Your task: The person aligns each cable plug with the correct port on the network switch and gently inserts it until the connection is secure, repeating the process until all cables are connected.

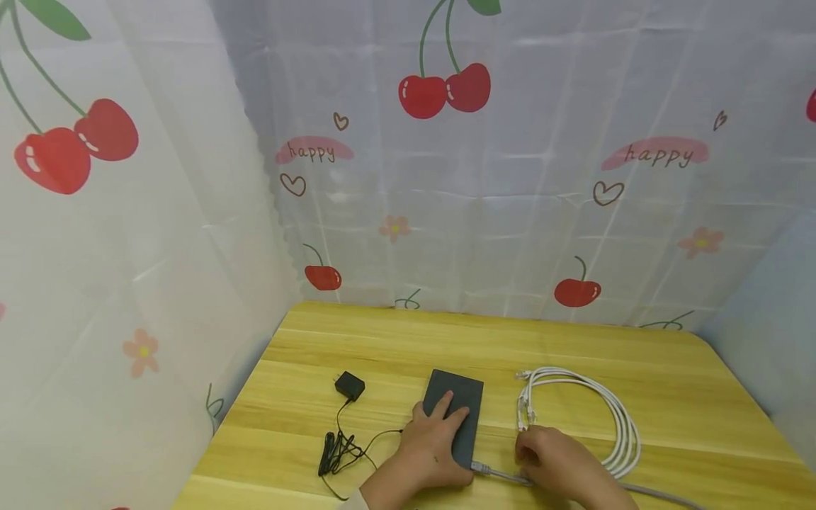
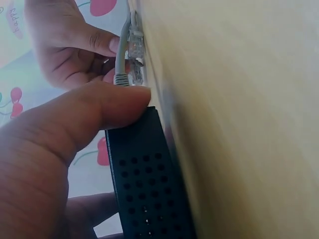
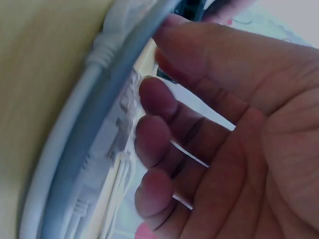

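A flat black box [image 1: 468,397] with rows of vent holes lies on the wooden table. My left hand [image 1: 430,439] grips it, fingers spread over its top and thumb [image 2: 119,104] against its near end. A grey network cable [image 1: 510,477] runs from that end; its plug meets the box by the left thumb, partly hidden. My right hand [image 1: 557,460] pinches this cable a short way from the box, its other fingers [image 3: 154,139] curled loosely. Close beside the right hand are clear plugs [image 2: 136,45] of a white network cable [image 1: 627,432], which lies coiled.
Left of the box lies a black power adapter [image 1: 349,386] with a bundled cord [image 1: 331,453], whose thin lead reaches the box's left side. A cherry-print curtain [image 1: 472,212] hangs behind the table [image 1: 382,333] and down both sides.
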Demonstrator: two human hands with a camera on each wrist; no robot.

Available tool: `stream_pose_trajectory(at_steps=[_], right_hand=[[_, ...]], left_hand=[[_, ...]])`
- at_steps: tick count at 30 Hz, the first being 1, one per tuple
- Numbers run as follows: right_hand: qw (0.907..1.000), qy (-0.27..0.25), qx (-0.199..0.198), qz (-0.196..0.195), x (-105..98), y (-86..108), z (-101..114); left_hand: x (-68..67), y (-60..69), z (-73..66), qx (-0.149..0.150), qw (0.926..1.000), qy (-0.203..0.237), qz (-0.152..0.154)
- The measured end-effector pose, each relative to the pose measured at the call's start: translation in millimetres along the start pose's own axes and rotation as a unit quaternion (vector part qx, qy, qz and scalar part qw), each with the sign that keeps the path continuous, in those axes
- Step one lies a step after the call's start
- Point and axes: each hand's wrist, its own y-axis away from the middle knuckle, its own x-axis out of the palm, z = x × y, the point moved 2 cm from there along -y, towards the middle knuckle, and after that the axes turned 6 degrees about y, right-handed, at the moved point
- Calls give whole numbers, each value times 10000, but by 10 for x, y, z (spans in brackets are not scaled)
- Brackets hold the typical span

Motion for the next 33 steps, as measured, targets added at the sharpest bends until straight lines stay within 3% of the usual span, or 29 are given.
stream_pose_trajectory(at_steps=[7, 18, 27, 33], right_hand=[[9985, -421, -52, 359, -41, 41, -59], [9980, -466, 110, 405, -42, 56, -49], [9994, -187, 88, 295, -44, 35, -5], [9991, 421, -72, 32, 16, 2, 36]], left_hand=[[9, -19, 4, 43, 9999, -73, 136], [10, -8, -1, 82, 9998, -99, 155], [-3, -14, -11, 74, 9998, -112, 170], [18, 10, 0, 107, 9997, -118, 192]])
